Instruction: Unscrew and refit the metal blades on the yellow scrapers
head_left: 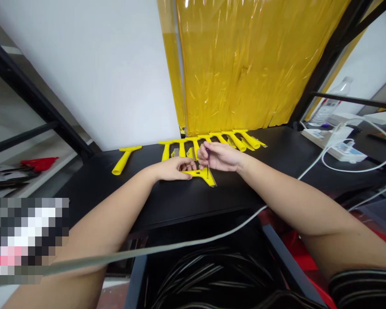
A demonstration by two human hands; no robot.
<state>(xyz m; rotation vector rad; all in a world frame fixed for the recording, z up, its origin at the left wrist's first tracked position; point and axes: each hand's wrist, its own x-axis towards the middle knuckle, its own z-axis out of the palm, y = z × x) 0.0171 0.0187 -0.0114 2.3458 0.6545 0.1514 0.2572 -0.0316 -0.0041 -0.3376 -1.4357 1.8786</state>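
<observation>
My left hand (176, 168) is closed round the handle of a yellow scraper (197, 173), which lies on the black table (180, 201). The scraper's wide head, with a metal blade along its edge, points right. In my right hand (221, 156) a thin screwdriver (207, 171) with a dark handle is pinched upright. Its tip meets the scraper's head near the blade; whether it sits in a screw is too small to tell. Behind my hands several more yellow scrapers (217, 136) lie in a row, partly hidden by my fingers.
One yellow T-shaped handle (125, 160) lies apart at the left. White power strips (336, 146) and a plastic bottle (333, 101) stand at the right. A white cable (212, 237) hangs across the front. Yellow plastic sheeting (244, 64) rises behind the table.
</observation>
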